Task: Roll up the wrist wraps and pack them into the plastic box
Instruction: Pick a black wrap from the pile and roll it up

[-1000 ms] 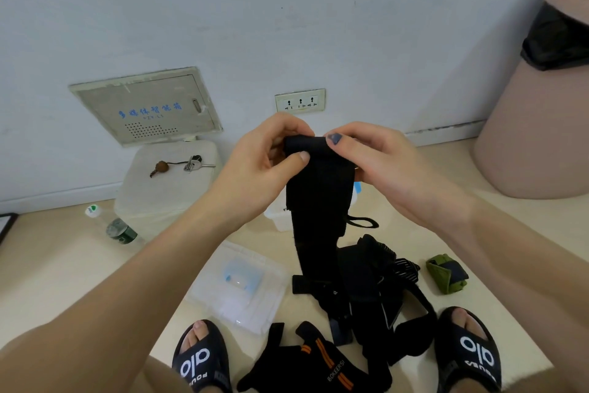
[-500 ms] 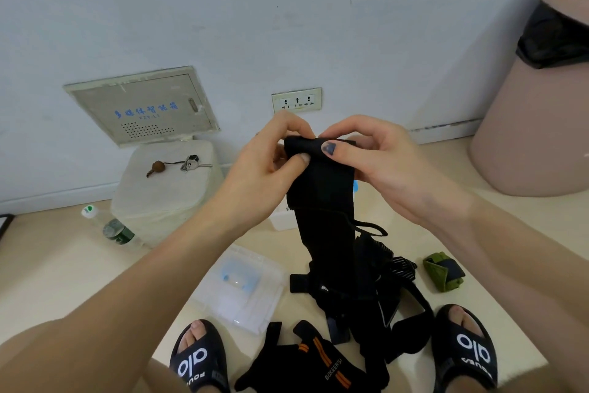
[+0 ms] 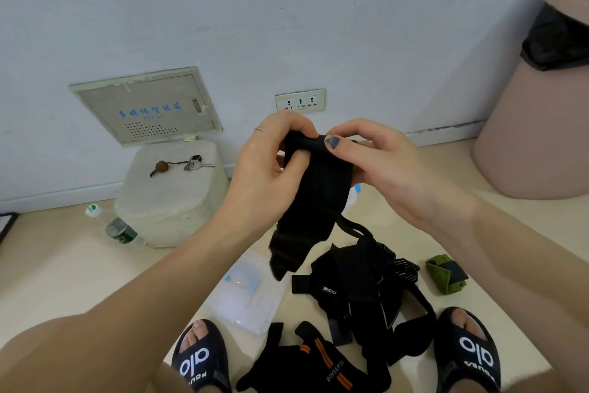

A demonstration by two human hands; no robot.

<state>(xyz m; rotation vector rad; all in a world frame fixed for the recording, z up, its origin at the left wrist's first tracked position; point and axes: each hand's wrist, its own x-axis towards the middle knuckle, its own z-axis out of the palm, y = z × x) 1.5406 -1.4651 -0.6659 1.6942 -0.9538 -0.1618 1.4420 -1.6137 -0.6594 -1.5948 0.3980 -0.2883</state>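
Both hands, the left hand [image 3: 264, 169] and the right hand [image 3: 379, 163], pinched the rolled top of a long black fabric wrist wrap [image 3: 314, 198], its tail dangling over the floor [image 3: 63, 271]. Below lay a heap of black wraps [image 3: 360, 294] beside the clear plastic lid [image 3: 251, 297].

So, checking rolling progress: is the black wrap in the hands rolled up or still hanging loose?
Barely rolled: both hands pinch a small roll at the top of the black wrap; the rest hangs loose.
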